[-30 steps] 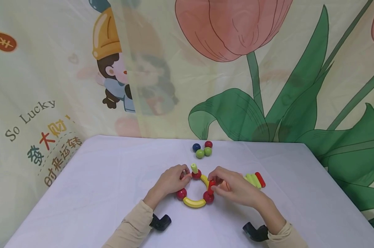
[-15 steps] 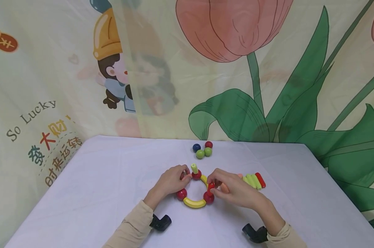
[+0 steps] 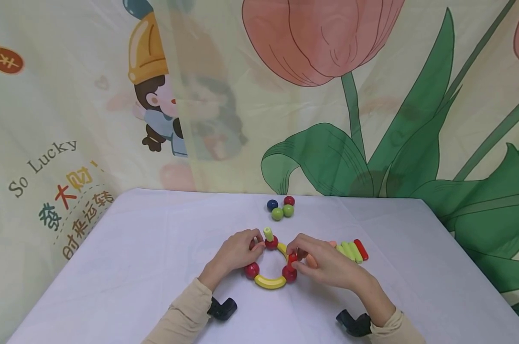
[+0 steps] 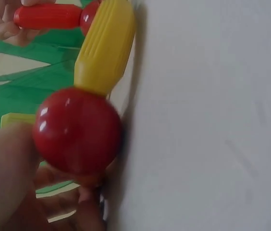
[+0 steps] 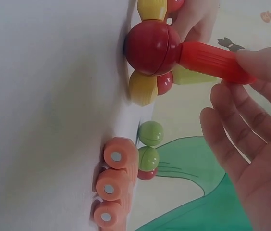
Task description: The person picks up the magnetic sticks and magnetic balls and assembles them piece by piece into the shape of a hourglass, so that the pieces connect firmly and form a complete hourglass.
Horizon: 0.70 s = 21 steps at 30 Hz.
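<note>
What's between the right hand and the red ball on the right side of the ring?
A red stick: the right hand pinches one end, and the other meets the red ball. The right wrist view shows it.

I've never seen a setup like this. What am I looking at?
There is no machine: a person works by hand. The wide picture comes from a camera on the head, the close, sideways ones from a camera on each wrist. On the white cloth, red balls and curved yellow pieces form a ring, with a light green stick standing on one ball. The right hand pinches a red stick roughly upright on another; the left hand curls around the ring's left side. Loose balls lie behind, more sticks at right.
</note>
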Tool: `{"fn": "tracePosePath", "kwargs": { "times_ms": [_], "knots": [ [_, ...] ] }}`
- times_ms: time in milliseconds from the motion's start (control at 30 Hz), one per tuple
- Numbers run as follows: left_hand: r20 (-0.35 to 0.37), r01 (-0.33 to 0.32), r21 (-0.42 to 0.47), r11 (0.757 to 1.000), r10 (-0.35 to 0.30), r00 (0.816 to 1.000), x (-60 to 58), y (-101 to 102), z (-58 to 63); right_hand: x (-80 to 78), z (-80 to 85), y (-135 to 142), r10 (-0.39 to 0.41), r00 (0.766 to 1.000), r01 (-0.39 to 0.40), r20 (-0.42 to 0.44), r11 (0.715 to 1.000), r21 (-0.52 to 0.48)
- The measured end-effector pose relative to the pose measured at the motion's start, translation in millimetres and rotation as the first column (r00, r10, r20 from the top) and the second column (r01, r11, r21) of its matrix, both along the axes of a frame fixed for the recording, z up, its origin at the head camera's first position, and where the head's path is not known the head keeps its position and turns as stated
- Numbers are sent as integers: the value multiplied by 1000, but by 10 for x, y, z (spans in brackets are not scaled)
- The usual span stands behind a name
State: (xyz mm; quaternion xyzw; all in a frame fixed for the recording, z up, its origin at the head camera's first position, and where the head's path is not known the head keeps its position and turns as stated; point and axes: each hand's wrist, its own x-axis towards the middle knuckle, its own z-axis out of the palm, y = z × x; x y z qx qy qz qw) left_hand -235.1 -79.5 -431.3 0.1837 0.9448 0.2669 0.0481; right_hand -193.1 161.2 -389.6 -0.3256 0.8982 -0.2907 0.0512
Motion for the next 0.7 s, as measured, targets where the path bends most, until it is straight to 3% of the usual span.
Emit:
{"fn": "tracePosePath", "kwargs": {
  "times_ms": [167, 233, 367, 500, 700],
  "knots": [
    [109, 14, -40, 999, -9, 994, 16, -41, 94, -19, 2, 38, -16, 1000, 16, 3, 1000, 5],
    [118, 27, -52, 998, -21, 993, 13, -52, 120, -26, -2, 58, -21, 1000, 21, 1, 1000, 10],
    [41, 96, 4, 995, -96, 995, -23, -59, 95, -30, -1, 87, -24, 1000, 24, 0, 1000, 18],
    [-43, 191, 51, 980, -189, 981, -66, -69, 23, -30, 19, 102, -27, 1000, 27, 5, 1000, 13],
    [-58, 234, 64, 970, -231, 971, -81, -80, -16, -40, 32, 119, -17, 1000, 17, 6, 1000, 3]
  ]
}}
